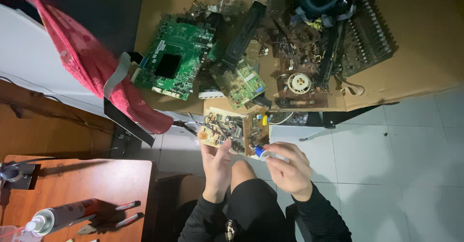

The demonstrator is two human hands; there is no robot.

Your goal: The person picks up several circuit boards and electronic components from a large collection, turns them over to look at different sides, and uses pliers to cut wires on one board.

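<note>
Here the left hand (pixel 217 167) is closed on a small tan circuit board (pixel 235 131), thumb laid along its lower left edge and the fingers hidden behind it, so the board stands tilted up toward the camera just below the middle of the view. The right hand (pixel 288 167) is curled shut around a small white tube with a blue tip (pixel 263 153), pinched between thumb and bent fingers, the blue tip touching the board's lower right corner at about five o'clock of the board. Both wrists wear black sleeves, and a black-clad knee sits between them at six o'clock.

At twelve o'clock from the hands lies a sheet of brown cardboard (pixel 420 44) bearing scrap electronics: a green circuit board (pixel 176 60) at eleven o'clock, a smaller green board (pixel 241 82) just above the held board, and a brown dusty board with a white round part (pixel 298 80) at one o'clock. A red cloth (pixel 92 63) hangs at ten o'clock. At eight o'clock, well apart, a wooden table (pixel 101 179) carries a spray can (pixel 60 215) lying on its side.
</note>
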